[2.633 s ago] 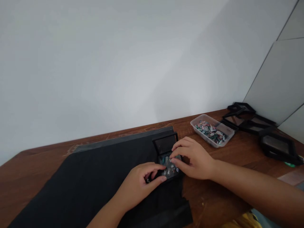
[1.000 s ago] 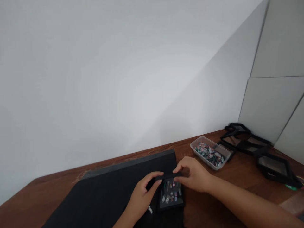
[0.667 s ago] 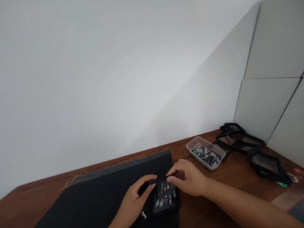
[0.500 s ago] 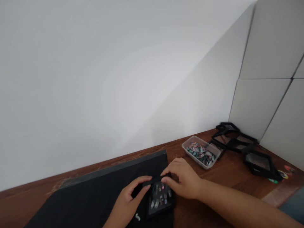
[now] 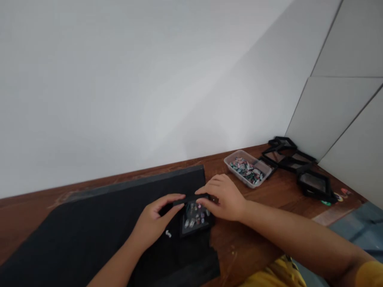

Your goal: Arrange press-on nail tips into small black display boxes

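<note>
A small black frame (image 5: pixel 195 232) lies on the black mat, with several shiny, shell-like pieces (image 5: pixel 191 222) showing in its clear window. Across its far edge runs a dark strip (image 5: pixel 189 198), seemingly part of the frame or its cover; I cannot tell which. My left hand (image 5: pixel 152 219) pinches the strip's left end between thumb and fingers. At the right end, my right hand (image 5: pixel 226 198) grips it the same way, thumb low over the window. One small white curled piece (image 5: pixel 168 234) rests on the mat left of the frame.
The black mat (image 5: pixel 98 235) covers much of the brown wooden table (image 5: pixel 281 199). A clear plastic tub (image 5: pixel 261 181) of colourful pieces stands at the right, before several black frames (image 5: pixel 314 183). A white wall (image 5: pixel 134 99) rises behind, and pale panels (image 5: pixel 344 115) at the right.
The whole view has tilted down, so everything sits higher in the picture and more of the table's near side shows. Both hands keep the same grip at the frame's far edge.
</note>
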The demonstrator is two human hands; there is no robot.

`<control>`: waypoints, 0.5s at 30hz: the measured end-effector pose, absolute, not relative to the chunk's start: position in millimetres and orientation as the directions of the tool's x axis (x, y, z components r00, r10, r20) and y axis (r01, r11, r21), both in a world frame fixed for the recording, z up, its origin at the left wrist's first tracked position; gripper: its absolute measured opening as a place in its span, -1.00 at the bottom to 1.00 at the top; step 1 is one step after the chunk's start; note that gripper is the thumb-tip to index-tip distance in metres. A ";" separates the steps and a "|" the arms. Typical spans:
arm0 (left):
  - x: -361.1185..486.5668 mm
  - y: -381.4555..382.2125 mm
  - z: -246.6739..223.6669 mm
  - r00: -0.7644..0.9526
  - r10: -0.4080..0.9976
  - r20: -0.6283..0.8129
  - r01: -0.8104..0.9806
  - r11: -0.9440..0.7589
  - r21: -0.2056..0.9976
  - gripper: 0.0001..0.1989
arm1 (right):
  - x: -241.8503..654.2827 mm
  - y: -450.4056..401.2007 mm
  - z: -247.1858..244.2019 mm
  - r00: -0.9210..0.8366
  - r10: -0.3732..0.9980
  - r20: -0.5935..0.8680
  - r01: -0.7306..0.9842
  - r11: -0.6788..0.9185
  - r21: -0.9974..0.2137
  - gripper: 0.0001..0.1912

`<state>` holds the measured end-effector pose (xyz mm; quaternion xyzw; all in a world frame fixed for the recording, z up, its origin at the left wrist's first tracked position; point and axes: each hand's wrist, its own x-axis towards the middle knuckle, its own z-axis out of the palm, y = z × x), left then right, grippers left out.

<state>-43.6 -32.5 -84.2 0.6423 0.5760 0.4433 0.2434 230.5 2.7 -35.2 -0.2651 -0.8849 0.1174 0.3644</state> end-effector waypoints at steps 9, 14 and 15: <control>-37.7 -38.3 -75.8 0.003 0.966 0.257 0.522 -0.221 0.824 -0.38 | 237.6 4.7 -29.5 -0.619 0.551 0.560 0.283 0.821 -0.496 -0.67; -37.5 -39.4 -74.0 0.019 0.968 0.252 0.521 -0.225 0.824 -0.38 | 238.2 6.0 -29.0 -0.614 0.573 0.543 0.238 0.790 -0.564 -0.66; -37.3 -39.6 -73.3 0.022 0.968 0.250 0.519 -0.225 0.825 -0.38 | 238.5 6.3 -29.0 -0.614 0.575 0.540 0.232 0.786 -0.573 -0.65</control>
